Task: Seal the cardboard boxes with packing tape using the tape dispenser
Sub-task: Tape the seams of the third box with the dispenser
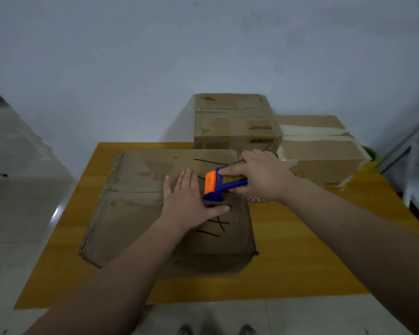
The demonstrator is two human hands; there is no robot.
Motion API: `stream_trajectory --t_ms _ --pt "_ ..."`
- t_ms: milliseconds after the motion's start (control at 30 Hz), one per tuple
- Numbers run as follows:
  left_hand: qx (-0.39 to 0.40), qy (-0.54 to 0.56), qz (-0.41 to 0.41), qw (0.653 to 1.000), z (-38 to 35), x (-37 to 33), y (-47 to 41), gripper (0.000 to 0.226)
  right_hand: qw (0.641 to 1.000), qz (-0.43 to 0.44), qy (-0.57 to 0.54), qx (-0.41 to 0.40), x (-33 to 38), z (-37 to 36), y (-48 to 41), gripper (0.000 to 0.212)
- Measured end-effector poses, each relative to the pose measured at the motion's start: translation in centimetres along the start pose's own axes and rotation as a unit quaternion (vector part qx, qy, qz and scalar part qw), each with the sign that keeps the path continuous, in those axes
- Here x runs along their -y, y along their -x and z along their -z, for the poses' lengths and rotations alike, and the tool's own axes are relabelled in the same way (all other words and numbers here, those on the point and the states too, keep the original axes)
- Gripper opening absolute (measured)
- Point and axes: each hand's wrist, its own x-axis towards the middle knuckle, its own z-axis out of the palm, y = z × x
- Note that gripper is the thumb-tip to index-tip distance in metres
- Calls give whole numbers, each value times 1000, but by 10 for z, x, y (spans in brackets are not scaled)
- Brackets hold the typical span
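Note:
A large brown cardboard box [136,213] with black pen marks on its top lies on the yellow table [300,262]. My left hand [189,201] presses flat on the box top, fingers straight and spread. My right hand [261,175] grips a blue and orange tape dispenser [218,184], whose front end touches the box top just right of my left fingers. The tape roll is mostly hidden under my right hand.
Two taped cardboard boxes stand at the back of the table: one [235,122] against the wall, another [322,151] to its right. A green and yellow object [370,160] peeks out behind the right box. Grey tiled floor surrounds the table.

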Motion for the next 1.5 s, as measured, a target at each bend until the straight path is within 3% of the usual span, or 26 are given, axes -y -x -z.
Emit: stream_trajectory --t_ms 233,400,733,867,1033,1300,1500 --pt "47 -26 31 998 9 -2 -4 120 999 45 -8 -9 -17 14 4 61" --pt "76 -23 43 996 13 -5 -3 122 1000 -5 -24 6 -90 8 50 59" --pt "103 -19 55 993 14 -6 -3 126 999 -9 -44 0 -98 -36 53 56" --pt "84 -33 57 994 20 -18 -5 126 999 4 -49 -12 -97 -42 50 55" --pt "55 -12 -38 998 9 -70 -15 120 999 14 -45 -10 -97 -39 48 56" --pt "-24 -53 -7 998 3 -79 -11 92 998 20 -47 -20 -106 -30 51 58" --pt "-47 -56 1 997 4 -81 -11 84 998 23 -40 -38 -109 -24 58 59"
